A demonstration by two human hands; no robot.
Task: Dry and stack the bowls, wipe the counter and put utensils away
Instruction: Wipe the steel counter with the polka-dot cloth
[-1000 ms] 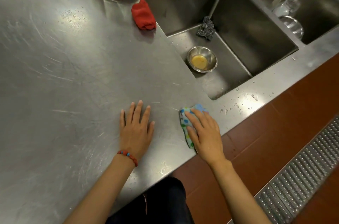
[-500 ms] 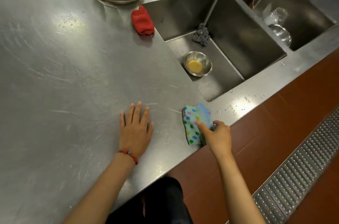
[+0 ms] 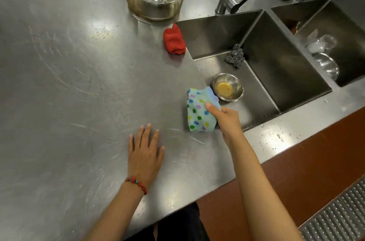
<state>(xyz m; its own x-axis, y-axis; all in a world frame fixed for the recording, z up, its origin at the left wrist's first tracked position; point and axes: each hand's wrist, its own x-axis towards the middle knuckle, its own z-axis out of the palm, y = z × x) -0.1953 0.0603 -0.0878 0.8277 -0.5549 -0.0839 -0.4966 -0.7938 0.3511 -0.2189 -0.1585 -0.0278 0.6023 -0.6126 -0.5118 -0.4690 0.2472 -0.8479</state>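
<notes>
Right hand (image 3: 229, 120): your grip is closed on the pale-blue polka-dot cloth (image 3: 199, 111), by the sink edge.
Left hand (image 3: 145, 154): your palm lies flat and open, holding nothing, on the scratched steel worktop (image 3: 69, 83).

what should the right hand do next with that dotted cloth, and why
Probably press the dotted cloth back down flat and sweep it toward the sink: the right hand pinches it by one edge, and water droplets dot the counter rim.
</notes>
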